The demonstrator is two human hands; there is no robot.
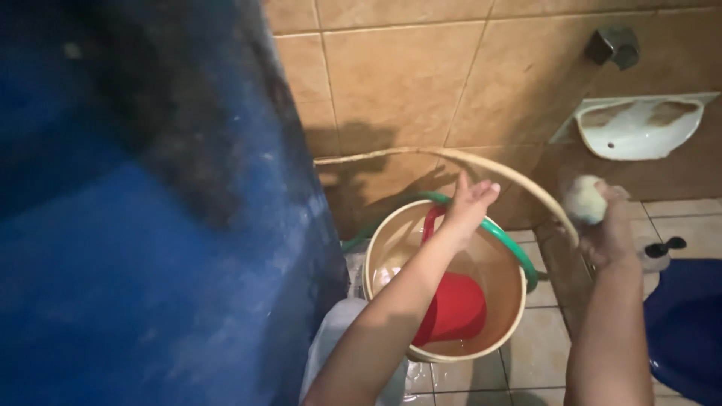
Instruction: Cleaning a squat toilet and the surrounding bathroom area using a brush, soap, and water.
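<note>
My left hand (pixel 468 204) reaches out over a cream bucket (pixel 502 331) and touches a pale hose (pixel 481 167) that arcs across the tiled wall; whether its fingers grip the hose I cannot tell. A red dipper (pixel 455 307) with a red handle sits in the water inside the bucket. A green hose (pixel 510 244) curves over the bucket's far rim. My right hand (pixel 605 229) is closed around a pale round scrubbing ball (pixel 583 199), held up to the right of the bucket.
A large blue barrel (pixel 150 225) fills the left side, close to my left arm. A white soap dish (pixel 639 126) and a dark tap (pixel 613 45) hang on the tan tiled wall. A dark blue container (pixel 688 327) stands at right on the wet tiled floor.
</note>
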